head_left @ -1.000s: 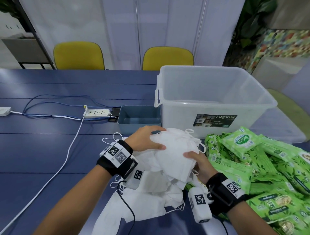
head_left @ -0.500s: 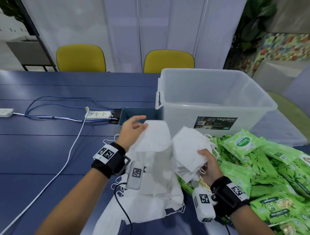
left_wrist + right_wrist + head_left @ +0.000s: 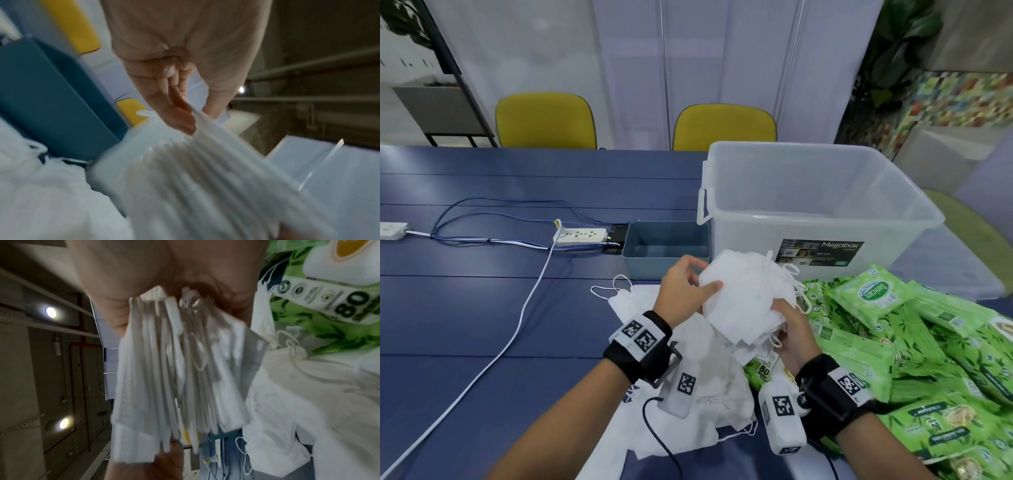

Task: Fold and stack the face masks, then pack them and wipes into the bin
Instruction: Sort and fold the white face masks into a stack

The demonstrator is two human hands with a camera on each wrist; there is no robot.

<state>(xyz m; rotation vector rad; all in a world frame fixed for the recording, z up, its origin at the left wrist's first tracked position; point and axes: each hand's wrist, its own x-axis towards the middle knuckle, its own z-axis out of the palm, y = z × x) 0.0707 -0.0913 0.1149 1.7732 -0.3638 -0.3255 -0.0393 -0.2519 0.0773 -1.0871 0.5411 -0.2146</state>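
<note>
The face masks (image 3: 743, 301) are soft, matt white fabric with thin elastic loops. The bin (image 3: 825, 192) is smooth translucent plastic. The wipes (image 3: 869, 294) sit in glossy green film packs; the table (image 3: 482, 308) is matt blue.

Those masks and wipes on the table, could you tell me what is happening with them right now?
A person is holding a stack of folded white masks above the table, the right hand gripping it from below and the left hand pinching its near edge. More loose masks lie in a heap underneath. Green wipe packs are piled to the right. The clear bin behind holds no masks or wipes yet, and the small blue tray beside it looks empty too.
</note>
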